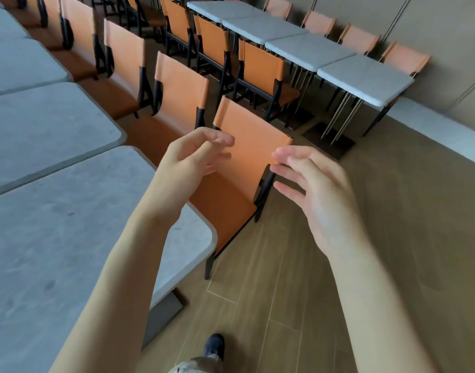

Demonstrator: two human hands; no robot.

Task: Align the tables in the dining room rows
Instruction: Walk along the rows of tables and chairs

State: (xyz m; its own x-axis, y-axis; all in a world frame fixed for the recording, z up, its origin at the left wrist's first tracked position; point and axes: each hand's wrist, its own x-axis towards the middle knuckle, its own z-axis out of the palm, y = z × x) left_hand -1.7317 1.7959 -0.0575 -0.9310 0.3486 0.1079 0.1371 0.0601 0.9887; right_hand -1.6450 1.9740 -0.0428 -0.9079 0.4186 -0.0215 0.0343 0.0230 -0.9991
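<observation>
The grey speckled stone-look tabletop nearest the camera is lying at lower left, ending a row of four visible tabletops; a second row of four white tabletops is standing by the far wall. The orange leather chair with black frame is sitting tucked against the near tabletop. The left hand and right hand are hovering beside its backrest, fingers loosely spread, gripping nothing. Judged best: grip both backrest edges evenly, then move the chair squarely.
</observation>
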